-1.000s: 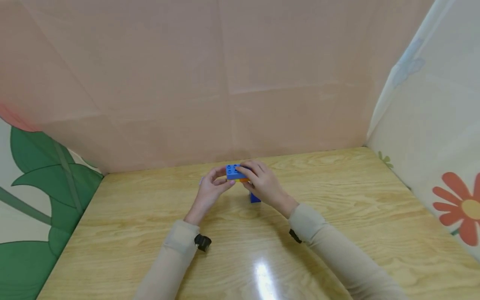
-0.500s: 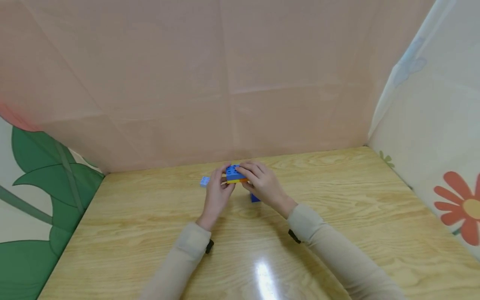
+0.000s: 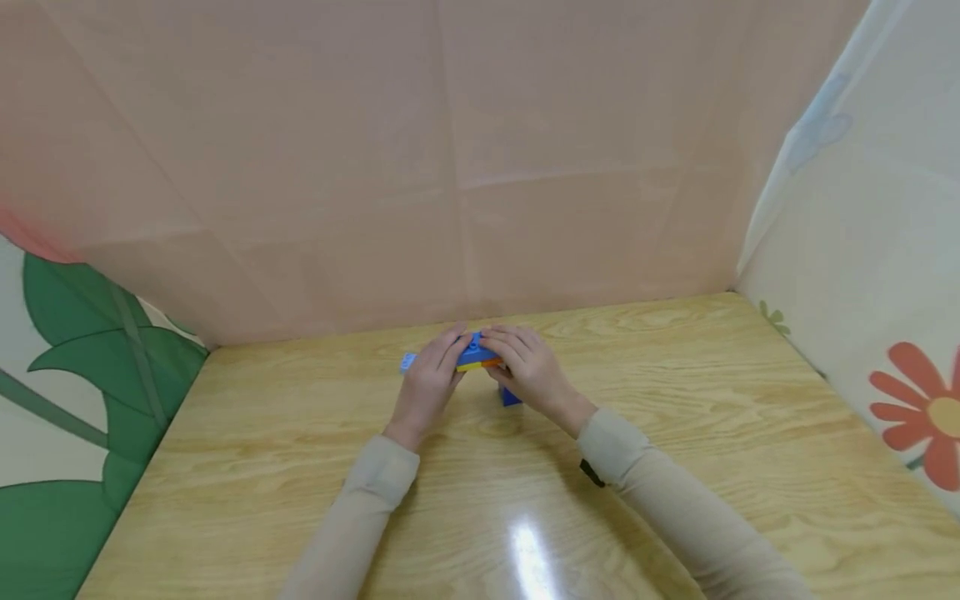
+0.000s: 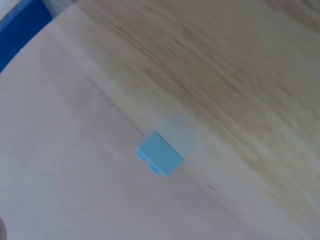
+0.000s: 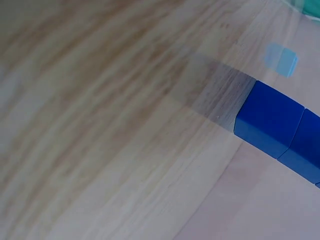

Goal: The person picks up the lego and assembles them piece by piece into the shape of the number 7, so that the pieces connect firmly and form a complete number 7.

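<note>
Both hands meet over the same little stack of bricks, out at the far middle of the wooden table, close to the pink backdrop. The stack is a blue brick on top with an orange/yellow layer showing under it, and it sits right between the two sets of fingers.

The left hand comes at the stack from its left side, fingers curled over the top-left edge and pinching it. The right hand comes from the right, fingers bent over the top-right edge and clamping that end. So the stack's long axis runs roughly left-right, one hand on each end, and neither is really closer than the other. I can't tell where the thumbs are, they're tucked behind.

Using the stack as the landmark: a dark blue brick sits just on the near-right side of it, half hidden under the right hand. The right wrist view shows that dark blue block big and close, resting on the wood. A small light blue brick lies just to the stack's left, past the left hand's knuckles, untouched. The left wrist view picks up that same light blue piece by the foot of the backdrop.
</note>
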Available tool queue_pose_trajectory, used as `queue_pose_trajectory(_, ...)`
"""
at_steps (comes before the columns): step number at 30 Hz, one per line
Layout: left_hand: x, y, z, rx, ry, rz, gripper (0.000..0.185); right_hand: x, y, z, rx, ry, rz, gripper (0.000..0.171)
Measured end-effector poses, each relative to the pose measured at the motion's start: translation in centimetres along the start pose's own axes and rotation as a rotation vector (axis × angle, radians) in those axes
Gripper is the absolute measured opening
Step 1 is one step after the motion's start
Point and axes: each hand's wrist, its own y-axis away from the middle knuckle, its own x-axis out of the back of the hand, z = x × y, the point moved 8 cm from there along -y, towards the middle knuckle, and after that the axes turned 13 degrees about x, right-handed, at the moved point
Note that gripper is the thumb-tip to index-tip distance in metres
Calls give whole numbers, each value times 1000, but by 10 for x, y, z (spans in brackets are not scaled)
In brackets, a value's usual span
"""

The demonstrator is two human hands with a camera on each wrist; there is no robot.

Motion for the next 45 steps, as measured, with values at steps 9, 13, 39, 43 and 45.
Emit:
queue_pose_trajectory(9,1,-5,7,-86,-35,15,53,0,-1,2,-8,-12,-13,55)
queue_pose_trajectory(13,4,-8,10,-99,-40,11,54,-1,-1,6,-38,-52,-46,60)
queue_pose_trajectory(39,15,-1,12,-298,-51,124,41,5,-1,-3,127,62,38,22)
queue_pose_trajectory(43,16,0,11,-318,-37,162,23,6,-3,-4,131,66,30,22)
queue_pose_trajectory(45,16,0,11,-322,-34,170,22,5,-3,-4,122,62,21,28)
